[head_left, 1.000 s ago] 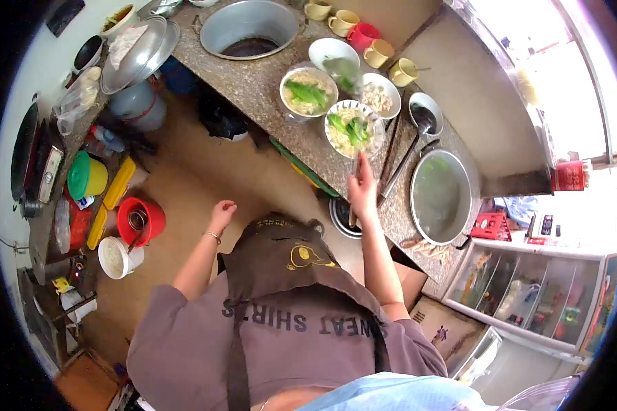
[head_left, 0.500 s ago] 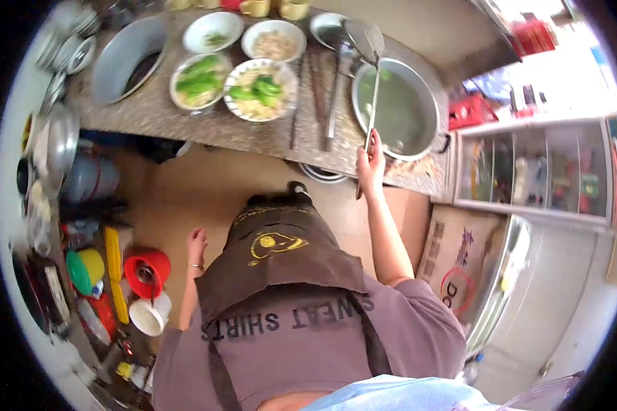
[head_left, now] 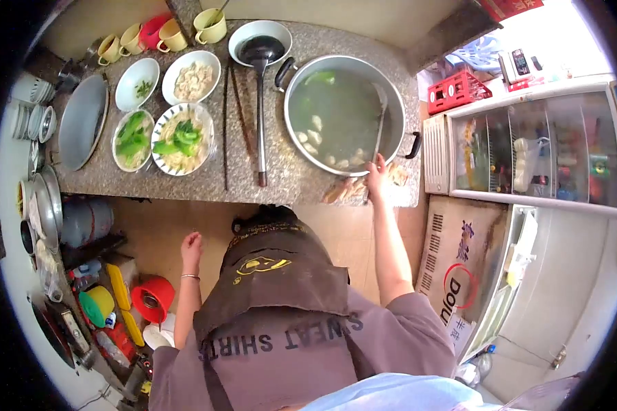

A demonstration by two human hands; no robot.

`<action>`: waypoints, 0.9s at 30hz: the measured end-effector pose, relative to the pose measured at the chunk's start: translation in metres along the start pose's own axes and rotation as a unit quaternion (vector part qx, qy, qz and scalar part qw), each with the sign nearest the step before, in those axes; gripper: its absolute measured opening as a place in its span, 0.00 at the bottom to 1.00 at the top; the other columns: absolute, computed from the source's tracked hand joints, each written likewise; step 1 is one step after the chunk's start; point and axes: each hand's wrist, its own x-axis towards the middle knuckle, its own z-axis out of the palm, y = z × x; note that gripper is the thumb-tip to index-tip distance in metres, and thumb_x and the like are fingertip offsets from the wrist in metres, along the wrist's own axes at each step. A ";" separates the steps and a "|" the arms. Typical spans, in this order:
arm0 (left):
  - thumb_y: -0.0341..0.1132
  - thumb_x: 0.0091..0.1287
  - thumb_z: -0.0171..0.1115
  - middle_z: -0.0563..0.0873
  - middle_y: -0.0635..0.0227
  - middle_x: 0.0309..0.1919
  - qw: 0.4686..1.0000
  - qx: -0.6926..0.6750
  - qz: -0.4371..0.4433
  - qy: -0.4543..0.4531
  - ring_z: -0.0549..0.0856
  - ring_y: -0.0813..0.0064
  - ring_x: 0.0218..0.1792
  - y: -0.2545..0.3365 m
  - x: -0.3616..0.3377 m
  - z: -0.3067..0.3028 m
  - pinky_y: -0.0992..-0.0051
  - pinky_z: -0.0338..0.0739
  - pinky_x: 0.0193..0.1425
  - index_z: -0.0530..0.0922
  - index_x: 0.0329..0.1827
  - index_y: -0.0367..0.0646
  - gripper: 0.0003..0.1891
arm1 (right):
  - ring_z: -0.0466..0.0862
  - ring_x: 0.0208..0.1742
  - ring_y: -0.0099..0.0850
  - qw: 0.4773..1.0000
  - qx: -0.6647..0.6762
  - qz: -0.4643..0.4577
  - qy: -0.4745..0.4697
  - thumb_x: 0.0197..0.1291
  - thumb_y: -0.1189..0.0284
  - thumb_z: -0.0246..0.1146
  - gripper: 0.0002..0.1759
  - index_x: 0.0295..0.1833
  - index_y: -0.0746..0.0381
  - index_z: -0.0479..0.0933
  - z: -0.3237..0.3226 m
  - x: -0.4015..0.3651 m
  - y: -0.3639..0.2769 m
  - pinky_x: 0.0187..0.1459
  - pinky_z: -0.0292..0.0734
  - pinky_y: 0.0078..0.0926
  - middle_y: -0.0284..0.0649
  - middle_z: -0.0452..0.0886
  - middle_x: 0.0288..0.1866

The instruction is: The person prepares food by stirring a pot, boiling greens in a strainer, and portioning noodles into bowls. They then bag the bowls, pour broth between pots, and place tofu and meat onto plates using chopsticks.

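Note:
My right hand (head_left: pixel 376 179) is closed around the handle of a long metal skimmer (head_left: pixel 380 133) at the pot's near right rim. Its head end dips into the cloudy broth and is hard to make out. The large metal pot (head_left: pixel 289 127) stands on the counter, with pale dumplings (head_left: pixel 311 138) near its left and front sides and a green leaf (head_left: pixel 321 77) floating at the back. My left hand (head_left: pixel 192 248) hangs in the air short of the counter, fingers curled, with nothing visible in it.
On the granite counter (head_left: pixel 206 188) are a black ladle (head_left: pixel 261 109) resting in a bowl, chopsticks (head_left: pixel 240 113), a noodle bowl (head_left: pixel 159 130) with greens, other bowls, and several cups. A glass-door cabinet (head_left: pixel 528 195) stands right; a red bucket (head_left: pixel 152 296) sits lower left.
The skimmer, held up over the pot and counter before, is now lowered into the broth by my right hand. My view has shifted; my left hand remains curled and away from the counter.

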 end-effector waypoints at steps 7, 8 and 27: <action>0.36 0.63 0.58 0.77 0.74 0.35 0.997 0.023 -0.044 0.067 0.75 0.84 0.33 0.000 -0.048 0.035 0.85 0.68 0.32 0.75 0.49 0.41 0.13 | 0.64 0.15 0.18 0.992 0.113 0.042 -0.046 0.58 0.76 0.52 0.22 0.60 0.61 0.64 0.060 -0.027 -0.057 0.15 0.61 0.16 0.30 0.67 0.22; 0.37 0.63 0.58 0.77 0.74 0.35 0.992 0.023 -0.078 0.093 0.75 0.84 0.33 0.000 -0.060 0.036 0.84 0.69 0.32 0.75 0.49 0.41 0.14 | 0.64 0.16 0.18 0.990 0.126 0.047 -0.052 0.58 0.76 0.52 0.19 0.57 0.61 0.66 0.058 -0.031 -0.055 0.16 0.61 0.16 0.30 0.67 0.23; 0.37 0.63 0.58 0.76 0.74 0.34 0.993 -0.036 -0.057 0.102 0.75 0.85 0.33 -0.003 -0.067 0.051 0.85 0.69 0.32 0.74 0.49 0.41 0.14 | 0.65 0.20 0.16 0.508 0.716 0.375 -0.299 0.63 0.73 0.51 0.09 0.42 0.68 0.64 0.049 -0.026 -0.091 0.16 0.65 0.09 0.37 0.65 0.32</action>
